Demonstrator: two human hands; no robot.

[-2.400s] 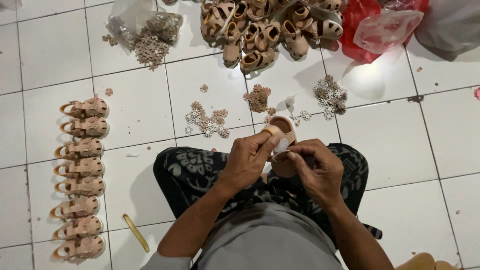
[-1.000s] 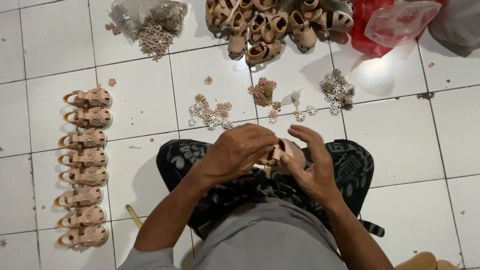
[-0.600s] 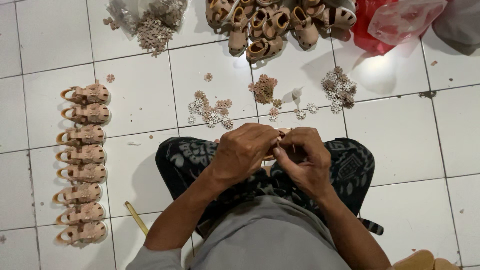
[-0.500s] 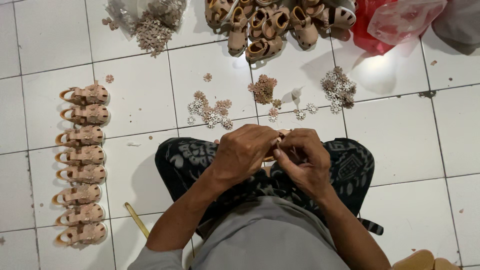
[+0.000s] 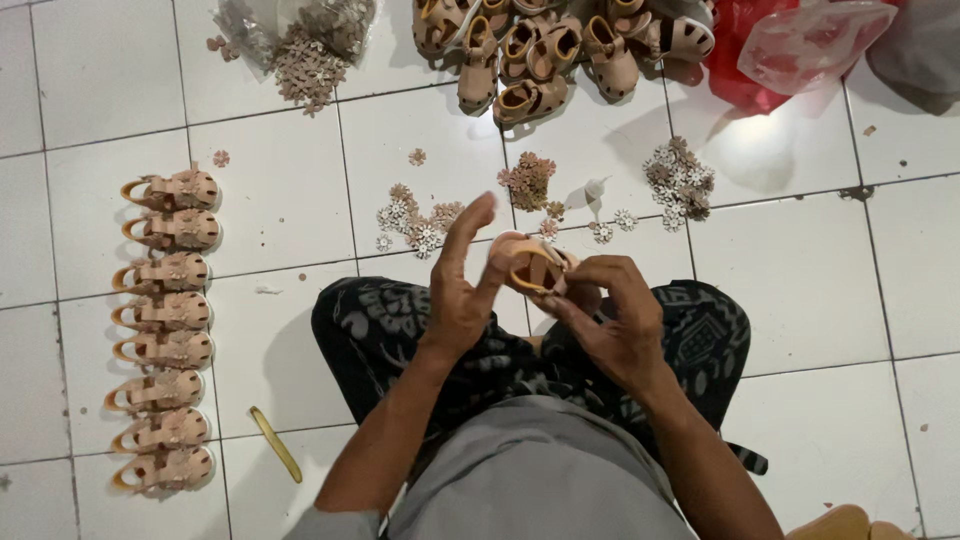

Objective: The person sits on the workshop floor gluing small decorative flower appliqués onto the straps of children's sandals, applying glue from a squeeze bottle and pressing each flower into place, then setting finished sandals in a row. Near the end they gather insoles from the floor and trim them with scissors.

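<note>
I sit cross-legged on a white tiled floor and hold a small tan sandal (image 5: 528,266) above my lap. My right hand (image 5: 608,320) grips it from below and from the right. My left hand (image 5: 462,285) rests against its left side, thumb on the sandal and fingers lifted and spread. Small flower-shaped trims (image 5: 418,222) lie scattered on the tiles just beyond my knees.
A column of several finished tan sandals (image 5: 165,330) lines the floor at left. A heap of sandals (image 5: 545,45) lies at the top, with red and clear plastic bags (image 5: 800,45) to its right. More flower trims (image 5: 310,55) sit top left. A yellow strip (image 5: 274,443) lies by my left leg.
My left hand has lifted its fingers off the sandal and opened, where it was curled over it before. The sandal is now exposed between both hands.
</note>
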